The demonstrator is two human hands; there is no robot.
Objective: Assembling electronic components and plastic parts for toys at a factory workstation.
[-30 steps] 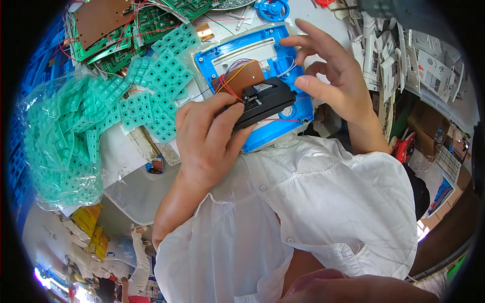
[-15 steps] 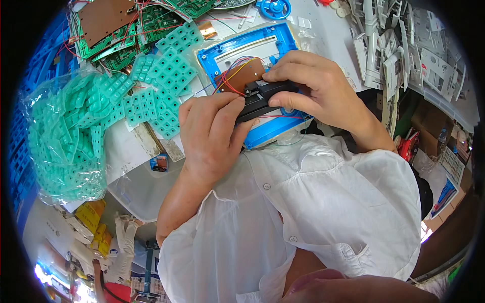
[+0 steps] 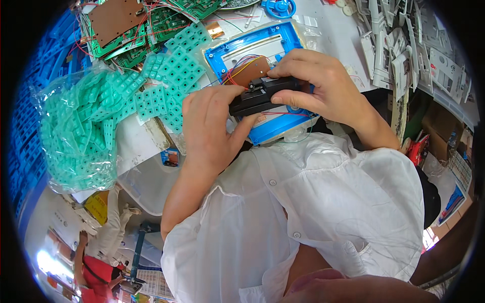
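A long black plastic part [image 3: 256, 99] with small metal pieces on top is held between my two hands over the blue plastic housing [image 3: 276, 132]. My left hand [image 3: 208, 126] is closed on its left end, fingertips on top and thumb below. Thumb and fingers of my right hand [image 3: 326, 88] pinch its right end. Behind the part, inside the housing, lies a brown circuit board [image 3: 254, 73] with red, yellow and blue wires [image 3: 234, 76] running from it. Part of the board and the housing's middle are hidden by my hands and the black part.
Green rubber keypads [image 3: 184, 63] lie left of the housing, more in a clear bag [image 3: 76, 136]. Circuit boards with loose wires [image 3: 169, 25] are piled behind. A blue ring-shaped part [image 3: 279, 7] sits at the back. Pale plastic panels [image 3: 399, 55] are stacked right. A person in red [image 3: 96, 278] is at lower left.
The black part has tilted closer to level, and my left hand has shifted with its fingers reaching farther over the end. The whole view has shifted slightly; the person in red shows more.
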